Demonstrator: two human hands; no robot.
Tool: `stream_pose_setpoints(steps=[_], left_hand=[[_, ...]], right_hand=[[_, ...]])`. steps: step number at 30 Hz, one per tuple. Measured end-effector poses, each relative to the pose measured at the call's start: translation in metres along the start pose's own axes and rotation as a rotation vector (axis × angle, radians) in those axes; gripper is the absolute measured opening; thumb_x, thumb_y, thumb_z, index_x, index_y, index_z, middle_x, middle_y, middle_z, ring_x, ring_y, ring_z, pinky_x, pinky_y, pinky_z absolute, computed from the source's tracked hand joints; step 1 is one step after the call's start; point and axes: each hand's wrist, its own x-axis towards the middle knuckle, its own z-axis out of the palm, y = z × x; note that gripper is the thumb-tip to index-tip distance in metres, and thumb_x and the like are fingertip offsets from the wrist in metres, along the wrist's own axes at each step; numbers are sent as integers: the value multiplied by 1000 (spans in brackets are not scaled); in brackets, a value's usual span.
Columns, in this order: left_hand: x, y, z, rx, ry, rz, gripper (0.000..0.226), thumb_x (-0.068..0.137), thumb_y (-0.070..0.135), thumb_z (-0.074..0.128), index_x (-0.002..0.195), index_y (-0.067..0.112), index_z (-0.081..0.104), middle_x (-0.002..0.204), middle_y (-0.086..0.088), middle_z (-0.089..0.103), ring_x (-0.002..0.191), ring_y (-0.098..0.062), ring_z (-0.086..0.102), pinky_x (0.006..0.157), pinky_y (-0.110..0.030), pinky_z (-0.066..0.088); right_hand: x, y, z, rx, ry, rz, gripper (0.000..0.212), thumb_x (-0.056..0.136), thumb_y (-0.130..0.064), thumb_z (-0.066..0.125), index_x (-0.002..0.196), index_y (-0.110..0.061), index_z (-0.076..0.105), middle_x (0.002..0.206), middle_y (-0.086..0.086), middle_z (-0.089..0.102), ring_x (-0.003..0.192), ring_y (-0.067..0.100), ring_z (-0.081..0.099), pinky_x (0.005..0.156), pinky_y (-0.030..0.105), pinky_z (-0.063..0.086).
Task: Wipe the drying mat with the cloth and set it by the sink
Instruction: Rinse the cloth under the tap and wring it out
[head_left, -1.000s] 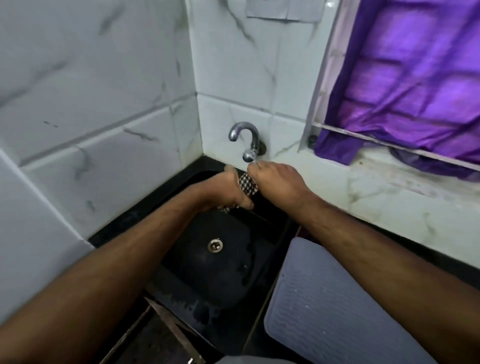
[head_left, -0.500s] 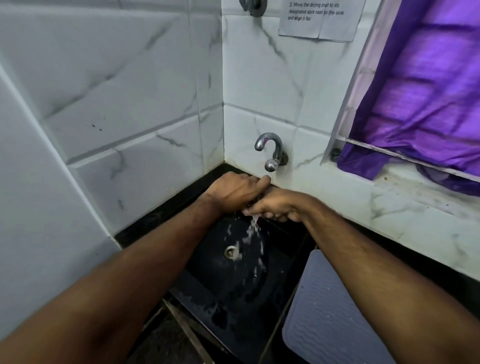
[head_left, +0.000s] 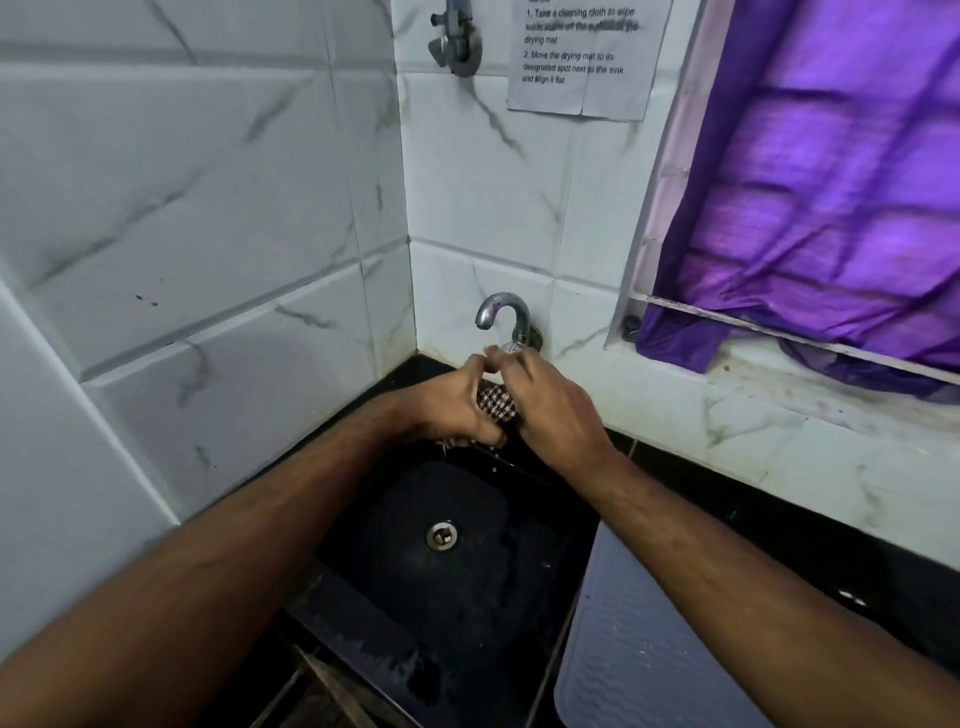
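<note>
Looking down, I see a black sink (head_left: 524, 613) set into a dark counter in a corner of white marble-veined tiles, its basin wet, with a metal drain (head_left: 442, 535) near the middle. A curved chrome tap (head_left: 500, 310) sticks out of the back wall, and a printed paper notice (head_left: 582, 54) is stuck on the tiles higher up. To the right, a purple curtain (head_left: 821, 208) hangs in a window recess above a pale ledge.

My left hand (head_left: 447, 405) and right hand (head_left: 553, 410) meet under the tap, both clenched around a bunched checkered cloth (head_left: 496, 402), with only a small patch showing between them. The grey ribbed drying mat (head_left: 639, 660) lies flat just right of the sink, beaded with droplets; my right forearm and the frame edge cut off most of it. The notice's top line is cropped and partly blurred.
</note>
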Motion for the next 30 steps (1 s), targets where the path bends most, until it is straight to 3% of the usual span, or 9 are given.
stream_pose_setpoints(steps=[3,6,10,14,16,18,21,26,30], left_hand=[[2,9,-10,221,4,35,108,70,21,88,150,25,14,98,-7,68,79,-14,70,63,-26,55],[3,17,-13,644,216,64,104,80,25,72,157,17,3,86,-4,61,73,-23,62,61,-32,46],[3,16,-6,1119,399,218,90,93,21,50,161,10,-9,79,-3,53,67,-32,57,55,-38,38],[4,-16,-19,1362,346,533,73,96,20,28,155,10,-13,76,-11,63,60,-36,64,52,-43,51],[4,-29,-22,1433,317,670,63,92,19,25,151,4,8,71,-13,63,52,-34,63,44,-42,51],[1,-37,-19,1506,259,694,55,91,18,31,143,4,24,70,-10,61,50,-32,63,41,-39,49],[-4,-44,-14,1517,171,736,49,95,20,32,141,8,21,80,-9,64,59,-30,66,49,-40,51],[-5,-57,-16,1513,106,769,48,96,24,51,137,8,31,78,-7,65,56,-27,64,48,-37,48],[-6,-56,-6,1419,48,569,33,98,23,48,124,13,31,89,-7,66,74,-31,69,58,-44,54]], right_hand=[[18,1,-7,-151,-28,21,58,85,-9,66,138,-13,44,116,10,62,98,33,68,70,42,56],[27,-7,-8,-176,-68,109,27,87,-17,67,112,-12,57,98,11,67,87,34,70,62,36,47],[30,-20,-6,46,-123,363,11,79,-21,65,88,-16,61,90,9,67,84,32,66,61,33,46],[22,-34,11,381,-243,467,17,73,-33,67,82,-18,65,85,2,72,81,23,69,62,30,51],[13,-40,24,593,-308,468,26,69,-34,73,88,-17,70,83,-1,73,78,17,70,63,32,54],[4,-45,34,849,-368,538,23,69,-29,79,86,-15,72,69,-4,70,63,11,65,57,31,52],[-5,-48,37,1023,-501,642,22,71,-29,82,84,-16,70,59,-6,60,47,7,50,43,25,32],[-15,-55,42,1138,-619,684,23,75,-34,83,81,-19,66,58,-7,55,43,5,37,42,21,23],[-15,-50,44,910,-567,555,33,72,-48,85,81,-21,68,56,-7,59,46,6,52,45,22,39]])
